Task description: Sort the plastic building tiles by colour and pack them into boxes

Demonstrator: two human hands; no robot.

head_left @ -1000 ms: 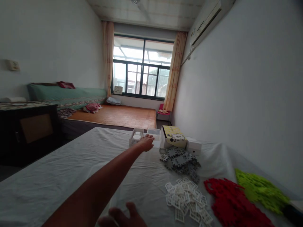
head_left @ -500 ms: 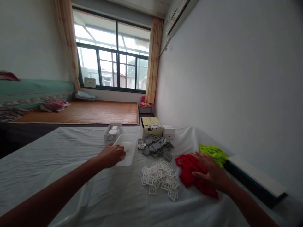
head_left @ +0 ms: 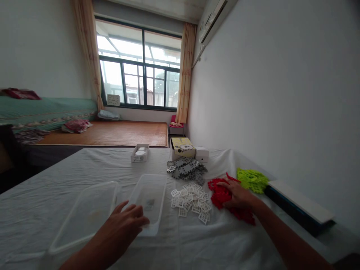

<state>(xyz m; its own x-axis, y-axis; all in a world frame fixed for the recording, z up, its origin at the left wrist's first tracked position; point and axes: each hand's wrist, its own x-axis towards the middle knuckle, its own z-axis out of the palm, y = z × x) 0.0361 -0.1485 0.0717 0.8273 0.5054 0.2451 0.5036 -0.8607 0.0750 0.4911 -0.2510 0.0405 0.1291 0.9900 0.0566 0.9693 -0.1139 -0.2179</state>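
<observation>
My left hand (head_left: 123,223) rests with fingers spread on the near edge of a clear plastic tub (head_left: 149,200) on the white sheet. A clear lid (head_left: 86,213) lies just left of the tub. My right hand (head_left: 237,195) lies on a heap of red lattice pieces (head_left: 225,197), fingers curled into the pile; whether it grips any piece I cannot make out. White lattice pieces (head_left: 191,202) lie between tub and red heap. Grey pieces (head_left: 187,170) lie farther back, lime-green ones (head_left: 251,180) to the right.
At the far edge stand a small open white box (head_left: 140,153), a yellow cartoon box (head_left: 182,147) and a small white box (head_left: 201,153). A dark book-like block (head_left: 298,208) lies along the right wall. A bed and window are beyond.
My left hand has drawn the clear tub toward me. The lid has come into view on its left. My right hand stays on the red heap, shifted slightly left.
</observation>
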